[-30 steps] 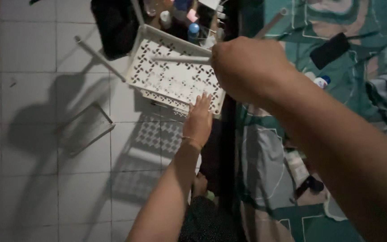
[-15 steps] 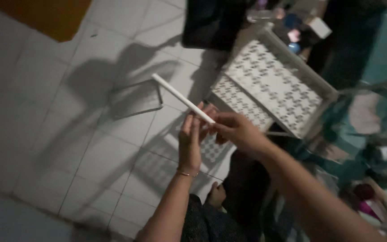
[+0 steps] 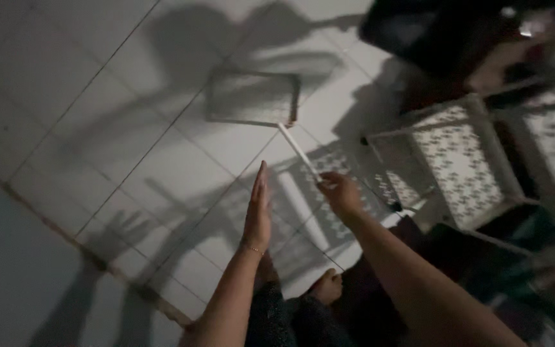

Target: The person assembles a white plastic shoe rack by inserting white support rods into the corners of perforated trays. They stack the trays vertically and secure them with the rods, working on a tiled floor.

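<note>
Head view, dim light. We see our right hand closed around the near end of a thin white rod; fingers pinch it, and the rod runs up and to the left from the hand toward the far side, over the tiled floor. The rod's far tip ends just by the near right corner of a flat rectangular frame lying on the floor; we cannot tell if tip and frame touch.

Our left hand is open flat, fingers straight and together, edge-on to the camera, holding nothing. It sits just left of the right hand, near the rod's held end but apart from the rod. A thin bracelet shows at the left wrist.

Right of the right hand stands a white perforated plastic rack with patterned cut-outs, its shelf tilted in view; the rod is clear of it. Dark blurred clutter lies far right, too dim to tell apart. A bare foot rests on the floor near us, between the two forearms. Hand and rack shadows fall across the tiles.
</note>
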